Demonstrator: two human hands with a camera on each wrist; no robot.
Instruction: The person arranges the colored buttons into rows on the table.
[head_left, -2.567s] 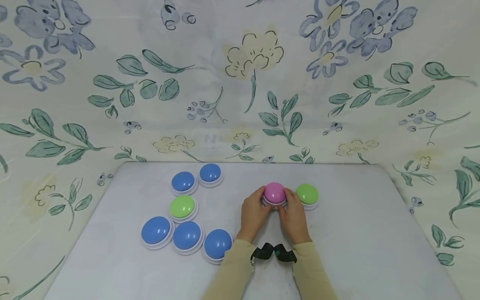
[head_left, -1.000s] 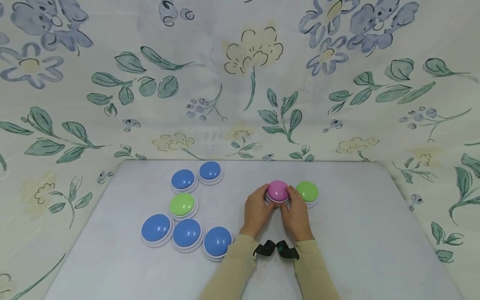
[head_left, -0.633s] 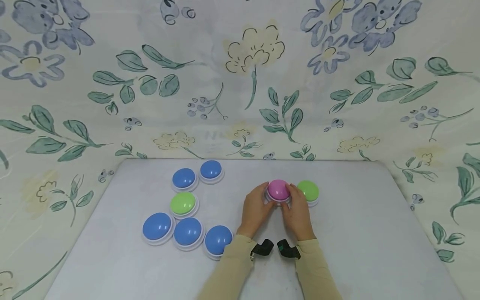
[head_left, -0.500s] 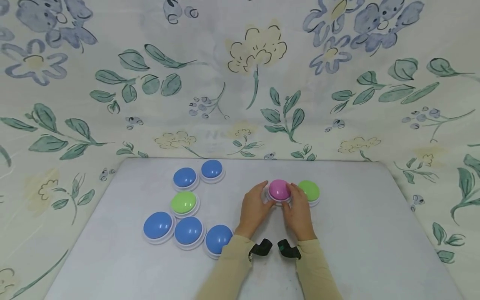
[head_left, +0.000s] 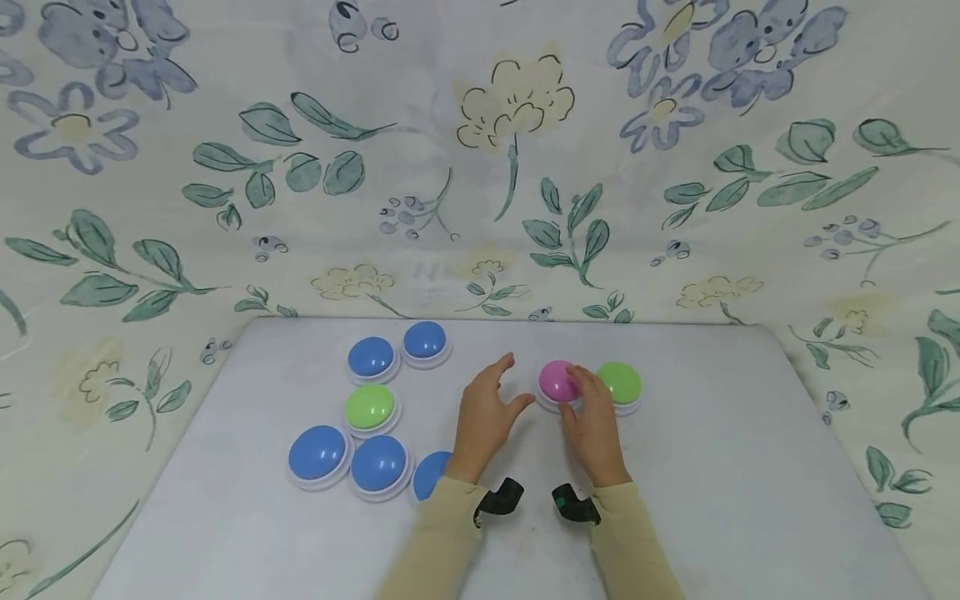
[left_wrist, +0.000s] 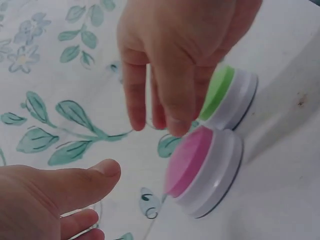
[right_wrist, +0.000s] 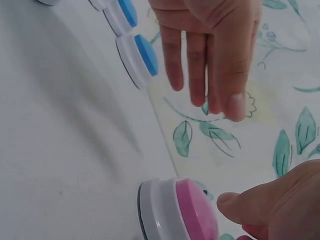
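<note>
A pink dome push button (head_left: 557,381) with a white round base sits at the right-centre of the table, beside a green button (head_left: 622,384). My left hand (head_left: 482,423) is off to the left of the pink button, thumb and fingers spread, holding nothing. My right hand (head_left: 597,429) is at the pink button's right side, its fingertips partly covering the dome in the head view. In the right wrist view, the right thumb (right_wrist: 250,202) stands a little apart from the pink dome. Whether the other right fingers touch it is hidden.
On the table's left are a green button (head_left: 369,407) and several blue buttons (head_left: 378,463). My left sleeve (head_left: 442,533) partly covers the nearest blue one. Behind the white table (head_left: 750,467) hangs a floral cloth (head_left: 420,167). A black strap-like device sits at each wrist.
My left hand has let go of the pink button and moved left. The right hand's grip has loosened beside it. Earlier, both hands moved the pink button slightly right, towards the green one.
</note>
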